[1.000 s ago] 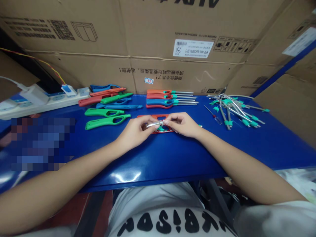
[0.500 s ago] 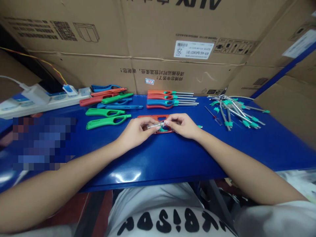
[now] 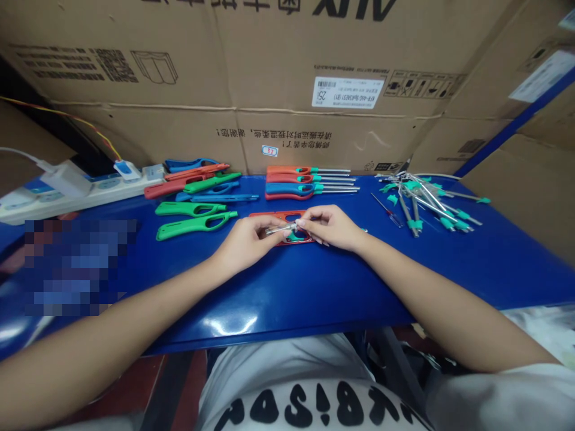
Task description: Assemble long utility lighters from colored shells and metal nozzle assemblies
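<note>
My left hand [image 3: 246, 240] is closed around a small clear-and-silver lighter fuel tank [image 3: 277, 229], held about level with its right end sticking out past the thumb. At that end my right hand [image 3: 333, 227] is closed, thumb and forefinger pinching the tip; what exactly lies between those fingertips is too small to make out. Directly beneath both hands is a red lighter shell [image 3: 287, 214] on the table, partly covered by my fingers. A teal trigger [image 3: 294, 237] shows inside it, and a bit of teal and metal pokes out to the right behind my right hand.
Green shells [image 3: 193, 226] and a pile of red and blue shells [image 3: 193, 176] lie to the left. Several stick lighters [image 3: 291, 190] are stacked behind my hands. Metal tubes with teal parts [image 3: 431, 203] are heaped right, near a thin screwdriver [image 3: 381, 203]. Cardboard [image 3: 179, 131] walls the back.
Both hands keep nearly the same place and hold on the fuel tank, with only slight finger movement. The whole view has shifted a little.
</note>
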`<state>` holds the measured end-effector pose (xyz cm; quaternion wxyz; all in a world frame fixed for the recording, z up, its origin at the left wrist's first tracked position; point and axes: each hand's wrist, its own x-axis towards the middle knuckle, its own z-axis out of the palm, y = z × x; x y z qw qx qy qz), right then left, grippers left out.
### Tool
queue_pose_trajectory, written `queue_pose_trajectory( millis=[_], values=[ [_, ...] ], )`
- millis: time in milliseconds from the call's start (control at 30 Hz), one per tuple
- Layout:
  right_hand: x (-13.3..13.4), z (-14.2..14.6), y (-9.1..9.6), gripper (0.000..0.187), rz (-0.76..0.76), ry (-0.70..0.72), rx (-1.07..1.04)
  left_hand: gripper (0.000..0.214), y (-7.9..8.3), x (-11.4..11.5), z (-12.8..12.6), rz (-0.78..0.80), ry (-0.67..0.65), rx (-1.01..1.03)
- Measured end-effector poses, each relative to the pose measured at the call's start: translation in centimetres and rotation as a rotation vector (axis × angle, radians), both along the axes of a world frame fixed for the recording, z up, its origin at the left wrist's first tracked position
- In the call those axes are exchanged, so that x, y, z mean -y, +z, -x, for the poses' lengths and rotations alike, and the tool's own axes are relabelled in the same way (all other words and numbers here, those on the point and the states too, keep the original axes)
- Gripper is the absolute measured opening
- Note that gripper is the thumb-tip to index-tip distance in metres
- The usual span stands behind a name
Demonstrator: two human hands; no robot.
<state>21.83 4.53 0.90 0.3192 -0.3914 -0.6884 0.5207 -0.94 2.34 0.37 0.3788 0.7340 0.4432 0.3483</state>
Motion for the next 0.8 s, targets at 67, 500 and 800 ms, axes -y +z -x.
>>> queue_pose_trajectory(
  millis=[67,500,800],
  values=[
    [-0.16,-0.15,0.11,0.043,0.032,0.001,-0.030,0.040,0.01,-0.01,-0.01,0.012,-0.009,0.001],
    [0.16,0.02,0.02,0.043,-0.009,-0.018,-0.069,0.041,-0.22,0.07,0.11,0.069,-0.047,0.014],
    [0.53,0.18,-0.04,0.040,-0.107,-0.022,-0.009,0.036,-0.12,0.24,-0.14,0.051,-0.031,0.017]
  ],
)
